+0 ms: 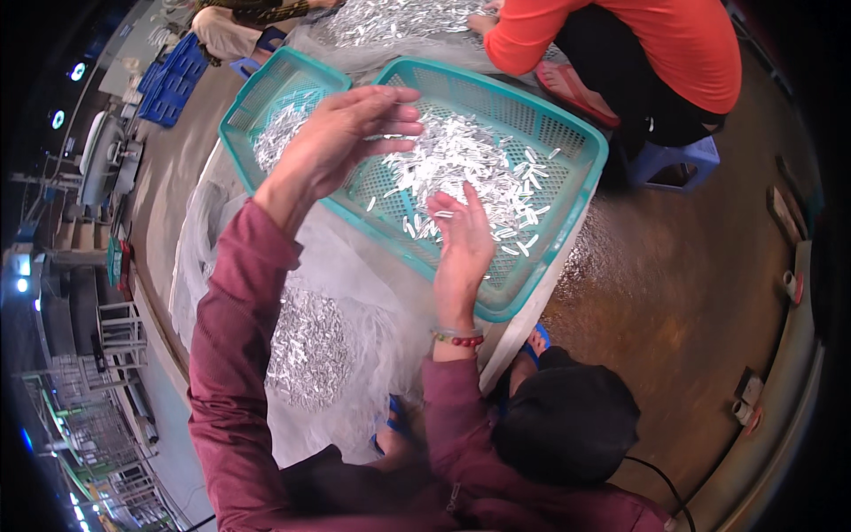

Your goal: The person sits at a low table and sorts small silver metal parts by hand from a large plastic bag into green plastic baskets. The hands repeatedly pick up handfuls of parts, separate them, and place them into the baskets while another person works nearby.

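Note:
Small slender silvery fish point(456, 146) lie in a loose heap in a large teal plastic basket point(554, 239) with perforated sides. Over the basket's left part hovers my left hand point(363, 133), fingers stretched out and slightly apart, nothing in it. My right hand point(465, 235) is low over the near edge of the heap, palm turned inward, fingers spread. A small fish shows by its fingertips; whether it touches them I cannot tell. Beside the large basket, a smaller teal basket point(257, 84) holds more of these fish, partly hidden behind my left hand.
Nearer me, another pile of fish point(310, 346) lies on pale netting point(355, 293). A far heap point(399, 22) spreads before other people. One in an orange top point(612, 40) sits at right on a blue stool point(678, 164). Blue crates point(173, 84) stand far left; wet floor point(656, 284) lies right.

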`<move>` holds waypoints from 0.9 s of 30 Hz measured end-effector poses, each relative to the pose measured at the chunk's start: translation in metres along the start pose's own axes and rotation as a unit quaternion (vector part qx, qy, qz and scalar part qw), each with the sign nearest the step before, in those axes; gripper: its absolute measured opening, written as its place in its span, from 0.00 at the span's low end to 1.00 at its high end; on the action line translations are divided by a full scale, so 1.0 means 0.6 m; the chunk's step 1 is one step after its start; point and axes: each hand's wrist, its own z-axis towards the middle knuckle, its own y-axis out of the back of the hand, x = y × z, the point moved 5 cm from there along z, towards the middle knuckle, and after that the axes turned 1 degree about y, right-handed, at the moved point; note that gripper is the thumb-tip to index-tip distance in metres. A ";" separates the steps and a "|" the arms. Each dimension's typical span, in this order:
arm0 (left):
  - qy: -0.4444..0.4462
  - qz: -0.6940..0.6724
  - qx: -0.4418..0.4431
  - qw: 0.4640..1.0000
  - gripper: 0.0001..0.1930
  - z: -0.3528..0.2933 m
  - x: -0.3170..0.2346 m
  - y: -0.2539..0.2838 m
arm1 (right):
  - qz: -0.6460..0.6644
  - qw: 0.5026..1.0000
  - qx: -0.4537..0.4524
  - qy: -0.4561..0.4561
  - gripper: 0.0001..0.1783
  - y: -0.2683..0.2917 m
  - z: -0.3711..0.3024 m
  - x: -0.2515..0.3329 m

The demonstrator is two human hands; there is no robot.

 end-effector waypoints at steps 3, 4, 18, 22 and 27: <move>-0.068 0.075 -0.003 0.995 0.17 -0.010 -0.051 -0.008 | -0.007 0.999 0.030 0.037 0.26 -0.017 -0.021 0.016; -0.094 0.086 -0.007 0.992 0.17 -0.015 -0.062 -0.011 | -0.008 0.998 0.044 0.053 0.27 -0.022 -0.025 0.020; 0.206 0.556 0.232 0.771 0.16 -0.381 0.188 0.135 | -0.550 0.808 0.160 0.138 0.24 -0.044 -0.118 -0.067; 0.262 0.501 0.067 0.822 0.15 -0.466 0.169 0.203 | -0.525 0.810 0.210 0.156 0.21 -0.078 -0.167 -0.091; 0.277 0.476 0.005 0.835 0.14 -0.532 0.175 0.241 | -0.448 0.849 0.254 0.118 0.15 -0.098 -0.198 -0.123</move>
